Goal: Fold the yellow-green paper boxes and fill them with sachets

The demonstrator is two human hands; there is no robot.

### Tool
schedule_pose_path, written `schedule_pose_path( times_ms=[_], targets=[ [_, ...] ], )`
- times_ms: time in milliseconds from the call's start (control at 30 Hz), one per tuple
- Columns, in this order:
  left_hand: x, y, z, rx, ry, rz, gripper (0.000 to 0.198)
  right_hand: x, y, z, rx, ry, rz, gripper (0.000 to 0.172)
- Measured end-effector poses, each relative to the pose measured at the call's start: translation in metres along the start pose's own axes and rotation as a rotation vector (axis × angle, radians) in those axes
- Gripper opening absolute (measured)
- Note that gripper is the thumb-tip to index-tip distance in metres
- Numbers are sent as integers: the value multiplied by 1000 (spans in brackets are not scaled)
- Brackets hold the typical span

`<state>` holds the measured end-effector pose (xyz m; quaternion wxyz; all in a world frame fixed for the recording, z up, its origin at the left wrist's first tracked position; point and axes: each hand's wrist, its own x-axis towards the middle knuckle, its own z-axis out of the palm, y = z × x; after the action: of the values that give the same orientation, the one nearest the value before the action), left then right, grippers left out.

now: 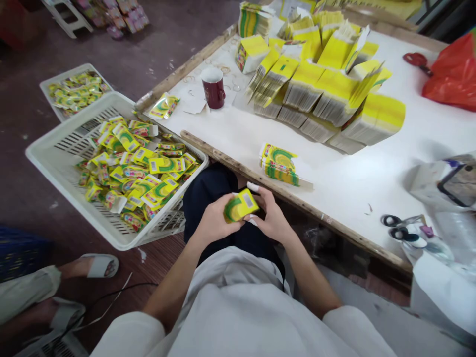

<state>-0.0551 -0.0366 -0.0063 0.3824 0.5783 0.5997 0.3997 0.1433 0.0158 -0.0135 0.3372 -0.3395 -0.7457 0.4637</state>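
A small yellow and green box [241, 206] is held above my lap, its barcode side up. My left hand [219, 218] is wrapped round its left side. At its right end, my right hand [270, 215] has thumb and fingers at the box edges, with white coverings on some fingertips. On the table edge ahead lies a small stack of flat yellow-green cartons [280, 163]. Left of me, a white plastic basket [48, 156] holds many filled yellow boxes [143, 173].
Bundled yellow cartons [323, 84] cover the table's back. A maroon mug [213, 88], scissors [399, 228], a red bag [455, 74] and a tissue box [431, 186] stand around. A second basket [55, 106] and another person's sandalled feet [102, 266] are at the left.
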Motion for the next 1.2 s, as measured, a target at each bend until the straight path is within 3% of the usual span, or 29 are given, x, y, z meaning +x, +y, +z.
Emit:
schedule_pose_path(
  times_ms=[67,167,233,333,467,600,700,767,833,867,933,1000,1100,1200],
  targets=[
    [8,-6,-15,-328,289,-15,60,9,9,-9,-72,201,33,64],
    [23,-14,-40,-798,813,-42,52,27,30,-43,-430,517,129,33],
    [27,-17,-46,-967,920,-152,46,39,45,-66,-640,601,245,26],
    [23,-18,-30,-1025,758,-332,34,52,60,-82,-798,537,362,20],
    [11,-16,5,-1003,504,-444,40,57,62,-81,-830,505,343,16],
    [5,-7,21,-1036,387,-397,45,49,43,-74,-688,618,342,22],
    [2,3,30,-1114,298,-265,57,35,20,-56,-445,648,318,32],
    [2,9,39,-1161,290,-169,66,21,6,-34,-272,489,263,32],
    [2,12,48,-1177,285,-120,68,7,-4,-8,-67,199,239,26],
    [3,13,51,-1169,280,-116,65,1,-8,6,67,64,241,24],
    [4,14,55,-1132,303,-135,55,-10,-13,30,326,-69,258,26],
    [5,15,55,-1075,394,-169,48,-16,-15,47,461,-87,272,34],
    [6,11,50,-934,490,-240,51,-16,-14,53,377,-57,282,49],
    [7,5,44,-802,441,-258,51,-12,-11,39,203,-9,267,33]
  ],
)
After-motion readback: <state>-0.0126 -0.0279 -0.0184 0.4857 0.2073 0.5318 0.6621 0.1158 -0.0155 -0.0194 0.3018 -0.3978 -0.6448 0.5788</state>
